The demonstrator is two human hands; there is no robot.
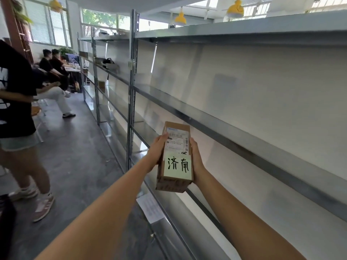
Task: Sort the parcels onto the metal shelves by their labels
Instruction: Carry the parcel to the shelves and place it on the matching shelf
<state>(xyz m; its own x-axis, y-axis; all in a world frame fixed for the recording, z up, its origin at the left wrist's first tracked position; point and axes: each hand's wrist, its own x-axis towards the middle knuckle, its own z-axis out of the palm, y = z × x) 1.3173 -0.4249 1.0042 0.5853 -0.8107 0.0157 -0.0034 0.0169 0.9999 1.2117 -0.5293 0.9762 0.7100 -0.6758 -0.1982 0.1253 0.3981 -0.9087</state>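
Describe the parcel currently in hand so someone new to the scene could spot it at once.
In front of the long metal shelves on the right, both hands, left and right, hold a small brown cardboard box. Its top carries a printed shipping label and, uniquely, a pale yellow note with black handwritten characters.

Looks to me like a small parcel depot set up inside an office. Long metal shelves [244, 128] run just right of my hands and on ahead, bare grey tiers on slotted steel uprights [132, 87]. A cardboard parcel [175, 160] with a printed shipping label and a handwritten sticky note (济南) sits between both hands. Far ahead-left of the hands, seated people [54, 66] at desks with a monitor [72, 58]. Concrete floor [78, 147], big windows, yellow pendant lamps [180, 18] overhead.
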